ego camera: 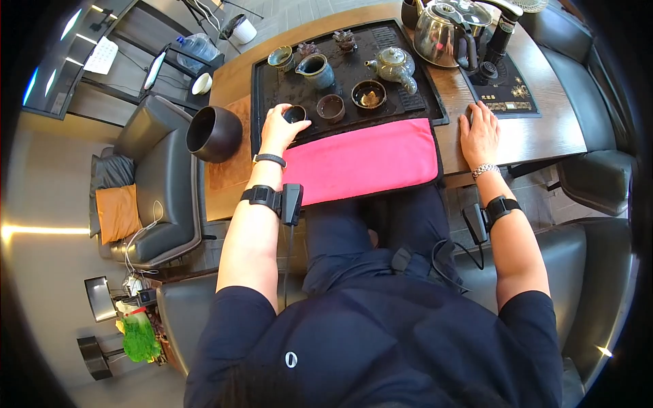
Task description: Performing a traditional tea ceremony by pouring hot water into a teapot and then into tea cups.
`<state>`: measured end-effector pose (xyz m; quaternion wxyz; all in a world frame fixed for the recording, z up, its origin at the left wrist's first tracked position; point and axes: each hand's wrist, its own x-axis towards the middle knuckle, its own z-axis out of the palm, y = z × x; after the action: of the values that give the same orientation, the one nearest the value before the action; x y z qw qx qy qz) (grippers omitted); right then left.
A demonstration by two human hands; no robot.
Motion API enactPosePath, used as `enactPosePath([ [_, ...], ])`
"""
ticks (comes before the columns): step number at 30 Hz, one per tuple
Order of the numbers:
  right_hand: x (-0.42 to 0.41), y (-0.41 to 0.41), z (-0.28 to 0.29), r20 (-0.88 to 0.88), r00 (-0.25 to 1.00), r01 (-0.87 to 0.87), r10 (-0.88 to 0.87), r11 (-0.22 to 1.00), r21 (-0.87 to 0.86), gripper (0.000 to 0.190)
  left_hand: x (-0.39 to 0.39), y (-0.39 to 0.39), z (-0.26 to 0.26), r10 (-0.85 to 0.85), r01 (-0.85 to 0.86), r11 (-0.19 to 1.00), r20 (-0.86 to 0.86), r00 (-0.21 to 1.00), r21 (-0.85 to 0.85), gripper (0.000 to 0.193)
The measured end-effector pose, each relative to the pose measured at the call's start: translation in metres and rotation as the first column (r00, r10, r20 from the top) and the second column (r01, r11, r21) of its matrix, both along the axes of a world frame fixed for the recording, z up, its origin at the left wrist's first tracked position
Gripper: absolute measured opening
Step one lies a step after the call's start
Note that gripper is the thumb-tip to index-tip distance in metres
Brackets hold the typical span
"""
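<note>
My left hand (279, 130) has its thumb and fingers around a small dark teacup (295, 114) at the near left part of the black tea tray (344, 74). Another small teacup (331, 108) stands to its right, then a dark bowl with a gold-toned centre (369, 95). Behind them are a blue-grey pitcher (315, 72), a glazed teapot (393, 64) and a glazed cup (281, 58). A folded pink cloth (365, 159) lies along the tray's near edge. My right hand (479, 131) rests flat on the wooden table, right of the tray, holding nothing.
A large dark round pot (214, 133) stands at the table's left side. At the back right are a glass kettle (443, 38) and a black control panel (505, 97) with a spout. Small figurines (345, 41) sit at the tray's back. Leather armchairs (158, 178) flank the table.
</note>
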<state>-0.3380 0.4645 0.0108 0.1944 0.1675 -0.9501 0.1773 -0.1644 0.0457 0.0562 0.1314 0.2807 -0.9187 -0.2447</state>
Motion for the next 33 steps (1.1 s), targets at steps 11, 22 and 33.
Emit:
enactPosePath([
  [11, 0.001, 0.0, 0.002, 0.027, 1.0, 0.01, -0.01, 1.0, 0.021, 0.041, -0.013, 0.041, 0.029, -0.324, 0.33, 0.918, 0.067, 0.944, -0.221, 0.096],
  [22, 0.002, -0.002, 0.003, 0.019, 1.0, 0.003, -0.003, 1.0, -0.009, 0.043, -0.041, 0.062, 0.008, -0.156, 0.167, 0.941, 0.061, 0.986, -0.294, 0.072],
  [33, 0.003, -0.003, 0.005, 0.003, 1.0, -0.003, 0.003, 1.0, -0.023, 0.043, -0.064, 0.004, 0.058, -0.209, 0.224, 0.974, -0.247, 0.946, 0.031, 0.063],
])
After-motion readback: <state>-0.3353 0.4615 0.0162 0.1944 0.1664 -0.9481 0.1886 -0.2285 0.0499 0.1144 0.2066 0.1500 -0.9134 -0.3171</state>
